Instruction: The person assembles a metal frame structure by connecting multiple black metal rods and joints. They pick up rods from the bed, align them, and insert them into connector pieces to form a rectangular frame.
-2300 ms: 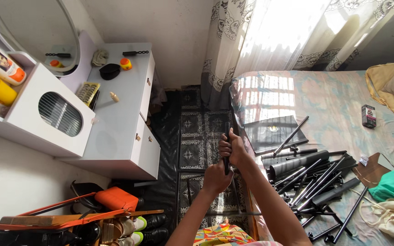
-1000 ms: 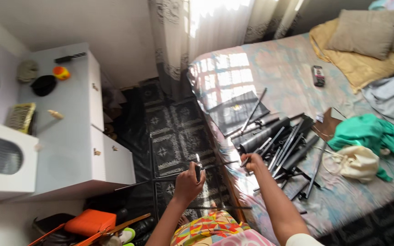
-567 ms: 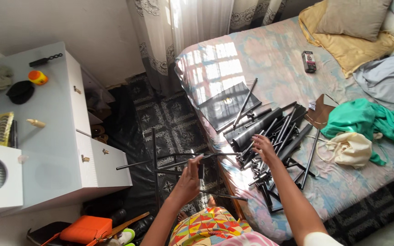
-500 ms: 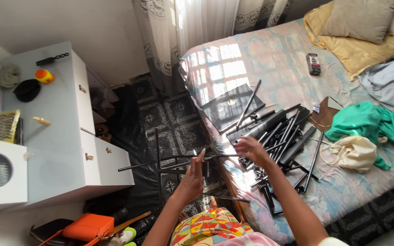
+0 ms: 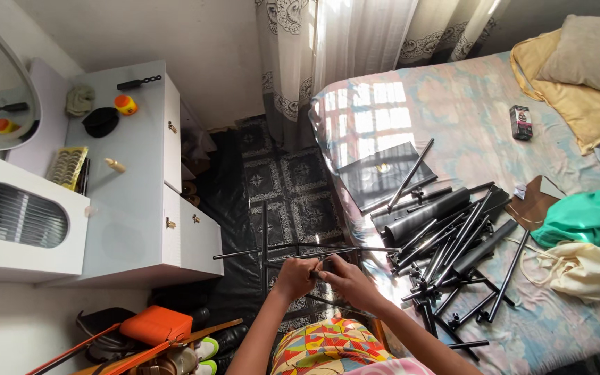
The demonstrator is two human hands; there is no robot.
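While both hands meet over the lap, the left hand (image 5: 293,278) and right hand (image 5: 345,279) are closed together on the joint of a thin black rod frame (image 5: 293,250), whose bars spread out over the dark patterned floor (image 5: 286,173); this looks like an assembly step, fitting one piece at that joint. Judged from this view, the next move calls for steadying the frame while seating the part, with further black tubes (image 5: 446,236) lying near on the bed (image 5: 467,118).
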